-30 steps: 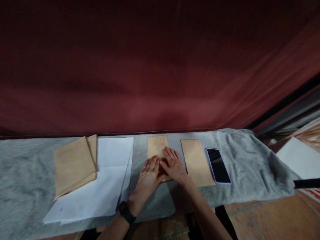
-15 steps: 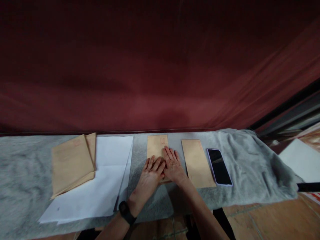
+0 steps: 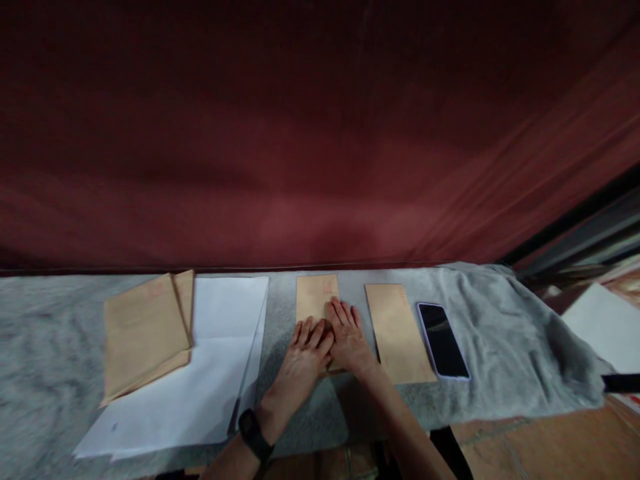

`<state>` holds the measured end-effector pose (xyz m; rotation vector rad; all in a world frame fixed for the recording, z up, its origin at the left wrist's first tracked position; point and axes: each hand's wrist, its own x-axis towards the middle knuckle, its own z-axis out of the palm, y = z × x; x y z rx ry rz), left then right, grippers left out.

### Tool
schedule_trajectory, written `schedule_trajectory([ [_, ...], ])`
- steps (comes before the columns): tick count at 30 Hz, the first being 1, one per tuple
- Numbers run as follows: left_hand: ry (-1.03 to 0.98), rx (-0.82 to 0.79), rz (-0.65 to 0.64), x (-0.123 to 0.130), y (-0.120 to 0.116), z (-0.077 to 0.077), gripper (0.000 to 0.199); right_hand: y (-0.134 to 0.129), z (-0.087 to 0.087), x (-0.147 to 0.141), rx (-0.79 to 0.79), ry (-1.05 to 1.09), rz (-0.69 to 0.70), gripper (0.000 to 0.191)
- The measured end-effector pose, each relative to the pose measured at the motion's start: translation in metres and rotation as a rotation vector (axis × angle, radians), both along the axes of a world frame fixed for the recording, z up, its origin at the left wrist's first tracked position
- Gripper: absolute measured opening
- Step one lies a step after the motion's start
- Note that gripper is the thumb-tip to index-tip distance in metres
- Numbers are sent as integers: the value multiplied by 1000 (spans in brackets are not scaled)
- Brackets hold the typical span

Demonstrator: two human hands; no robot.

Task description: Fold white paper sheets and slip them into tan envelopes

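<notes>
A brown envelope (image 3: 316, 297) lies upright-on on the grey cloth, with a small red print near its top right. My left hand (image 3: 304, 355) rests flat across its lower left part, fingers spread. Beside it, touching it, my right hand (image 3: 349, 339) lies flat over the lower right part, fingers slightly apart. Both hands hide the envelope's lower half. A second brown envelope (image 3: 399, 333) is to the right of my right hand, with faint red print at its top.
A phone (image 3: 444, 341) with a purple case lies right of the second envelope. At left, several brown envelopes (image 3: 143, 333) overlap large white paper sheets (image 3: 200, 393). Grey cloth (image 3: 520, 353) covers the table, a dark red curtain (image 3: 320, 167) hangs behind, and white paper (image 3: 607, 327) is far right.
The whole view has shifted slightly, so the table items appear a little lower. Both hands stay flat on the envelope, with hardly any movement against it.
</notes>
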<state>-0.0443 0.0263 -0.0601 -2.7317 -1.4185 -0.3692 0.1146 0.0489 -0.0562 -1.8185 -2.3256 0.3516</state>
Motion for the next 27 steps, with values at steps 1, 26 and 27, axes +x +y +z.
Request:
schedule_trajectory([
  [1,4,1,-4,0,0,-1,42,0,0,0,-1,0,-2,65],
  [26,-118,-112,-123,-11,-34,19,38,11,-1,17,123,-19,-11,51],
  [27,-111,-112,-126,-12,-34,19,35,10,-1,16,126,-15,-11,51],
])
